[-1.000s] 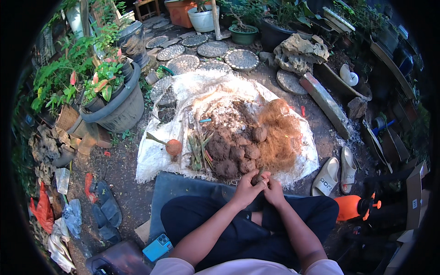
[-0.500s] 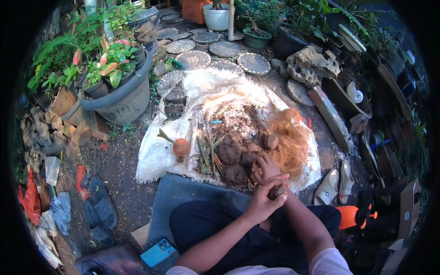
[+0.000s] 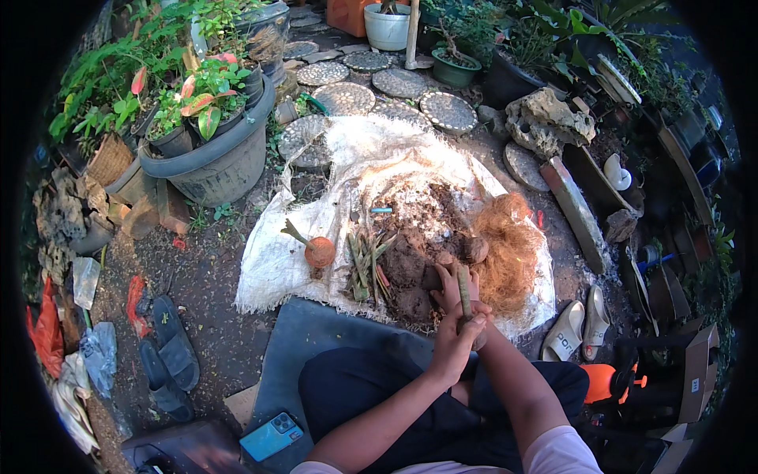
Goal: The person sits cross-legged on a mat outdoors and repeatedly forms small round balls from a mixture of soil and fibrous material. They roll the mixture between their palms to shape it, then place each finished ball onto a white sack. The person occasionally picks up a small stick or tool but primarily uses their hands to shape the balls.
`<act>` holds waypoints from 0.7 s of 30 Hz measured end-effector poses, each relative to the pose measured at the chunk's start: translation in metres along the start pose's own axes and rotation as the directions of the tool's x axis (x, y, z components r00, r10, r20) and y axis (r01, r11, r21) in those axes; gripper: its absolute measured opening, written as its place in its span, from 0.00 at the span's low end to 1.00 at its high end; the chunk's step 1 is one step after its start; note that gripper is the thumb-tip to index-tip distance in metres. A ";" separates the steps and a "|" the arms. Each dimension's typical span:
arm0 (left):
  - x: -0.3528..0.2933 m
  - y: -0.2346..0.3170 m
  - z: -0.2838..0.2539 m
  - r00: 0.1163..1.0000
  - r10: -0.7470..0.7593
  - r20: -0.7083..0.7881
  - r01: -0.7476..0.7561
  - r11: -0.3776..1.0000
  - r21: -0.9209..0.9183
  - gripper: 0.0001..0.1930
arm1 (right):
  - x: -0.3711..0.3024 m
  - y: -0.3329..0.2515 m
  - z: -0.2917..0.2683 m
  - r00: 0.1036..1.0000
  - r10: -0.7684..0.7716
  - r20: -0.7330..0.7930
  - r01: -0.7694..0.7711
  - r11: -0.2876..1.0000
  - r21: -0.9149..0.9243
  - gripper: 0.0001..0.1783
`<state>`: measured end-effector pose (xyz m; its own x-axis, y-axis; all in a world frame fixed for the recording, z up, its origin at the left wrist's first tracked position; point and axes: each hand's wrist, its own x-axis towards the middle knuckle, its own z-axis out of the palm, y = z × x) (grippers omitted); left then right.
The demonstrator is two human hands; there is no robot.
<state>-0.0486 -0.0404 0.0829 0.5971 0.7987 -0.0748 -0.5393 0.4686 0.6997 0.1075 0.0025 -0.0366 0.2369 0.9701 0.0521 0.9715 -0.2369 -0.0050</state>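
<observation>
My left hand (image 3: 452, 345) is closed around a thick greenish-brown plant stem (image 3: 464, 288). The stem points away from me, and its rounded brown base shows beside the thumb. Beneath it, my right hand (image 3: 450, 291) reaches across to the near side of the dark soil heap (image 3: 407, 265), its fingers stretched out at the soil and partly covered by the stem. A brown round ball (image 3: 474, 249) lies just beyond these fingers, next to a tangle of orange-brown fibre (image 3: 505, 253). Left of the soil are cut green stalks (image 3: 365, 265) and an orange ball with a green stem (image 3: 319, 252).
A white woven sack (image 3: 272, 272) lies spread under these things. Around it are a large grey planter (image 3: 225, 174), round stepping stones (image 3: 343, 99), a rough rock (image 3: 549, 122) and beige slides (image 3: 564, 332). A blue phone (image 3: 272, 436) rests on the dark mat (image 3: 296, 340) by my leg.
The stem in my left hand has swung up into view and now points away from me; before, mainly its brown base showed. My right hand stays at the soil. The view has shifted slightly.
</observation>
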 end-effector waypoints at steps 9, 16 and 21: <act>0.010 0.011 -0.006 0.990 0.102 -0.102 -0.112 0.989 -0.096 0.16 | 0.004 0.011 -0.008 0.997 -0.005 0.071 0.001 0.999 0.050 0.34; 0.017 0.022 -0.016 0.946 0.134 -0.295 -0.169 0.981 -0.096 0.07 | -0.029 0.033 -0.046 0.940 0.243 0.240 -0.310 0.309 0.899 0.29; 0.025 0.008 -0.013 0.963 0.149 -0.223 -0.108 0.976 0.189 0.08 | -0.078 0.045 -0.073 0.888 0.207 0.410 -0.348 -0.279 0.895 0.31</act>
<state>-0.0458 -0.0114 0.0776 0.3620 0.9236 -0.1260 -0.4783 0.3001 0.8253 0.1324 -0.0874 0.0325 0.4145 0.8340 -0.3643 -0.3468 -0.2253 -0.9105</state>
